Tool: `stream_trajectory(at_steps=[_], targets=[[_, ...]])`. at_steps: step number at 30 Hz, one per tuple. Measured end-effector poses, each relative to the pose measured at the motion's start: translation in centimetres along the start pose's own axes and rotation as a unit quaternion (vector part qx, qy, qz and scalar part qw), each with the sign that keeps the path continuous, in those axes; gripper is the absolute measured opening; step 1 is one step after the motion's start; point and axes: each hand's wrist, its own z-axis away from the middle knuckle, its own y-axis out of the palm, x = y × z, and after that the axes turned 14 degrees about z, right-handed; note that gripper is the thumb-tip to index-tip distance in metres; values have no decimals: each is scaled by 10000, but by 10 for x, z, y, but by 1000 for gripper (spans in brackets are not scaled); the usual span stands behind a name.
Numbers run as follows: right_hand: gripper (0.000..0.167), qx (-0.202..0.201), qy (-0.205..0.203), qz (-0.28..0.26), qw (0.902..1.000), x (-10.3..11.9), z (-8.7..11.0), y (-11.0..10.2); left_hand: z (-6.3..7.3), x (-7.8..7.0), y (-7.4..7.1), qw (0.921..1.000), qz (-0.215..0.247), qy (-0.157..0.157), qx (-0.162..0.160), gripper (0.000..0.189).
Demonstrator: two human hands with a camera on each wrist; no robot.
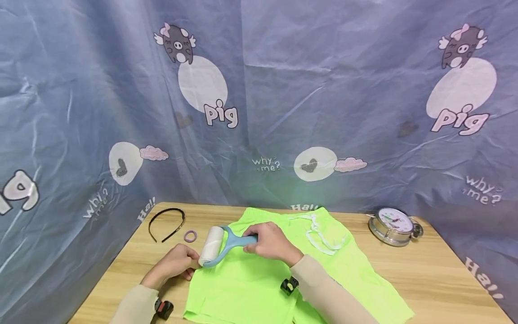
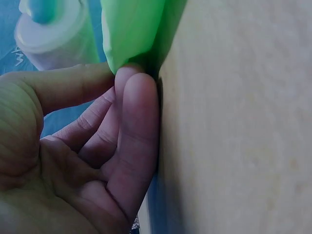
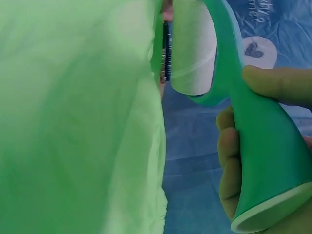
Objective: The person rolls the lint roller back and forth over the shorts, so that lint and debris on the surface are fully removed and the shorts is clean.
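Observation:
Bright green shorts [image 1: 251, 279] with a white drawstring [image 1: 319, 238] lie spread on the wooden table. My right hand [image 1: 270, 241] grips the blue handle of a lint roller [image 3: 263, 141], whose white roll [image 1: 212, 245] is over the left edge of the shorts. In the right wrist view the roll [image 3: 194, 48] appears raised off the fabric. At that same edge, my left hand [image 1: 178, 262] pinches the cloth between thumb and fingertips. The left wrist view shows the green fabric [image 2: 129, 34] coming out of this pinch, with the fingers [image 2: 139, 112] low against the tabletop.
A black headband [image 1: 180, 225] and a purple hair tie [image 1: 190, 236] lie at the back left of the table [image 1: 437, 279]. At the back right rests a round silver alarm clock [image 1: 394, 226], face up. A blue patterned curtain [image 1: 275, 112] hangs behind and along the sides.

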Motion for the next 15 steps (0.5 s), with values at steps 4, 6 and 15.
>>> stream_trajectory(at_steps=[4, 6, 15], targets=[[18, -33, -1, -35, 10000, -2, 1, 5, -2, 1, 0, 10000, 58, -41, 34, 18], [18, -1, -36, -101, 9999, -2, 2, 7, -2, 2, 0, 9999, 71, -80, 29, 17], [17, 136, 1, -207, 9997, 1, 1, 22, -5, 5, -1, 10000, 43, -74, 1, 18]])
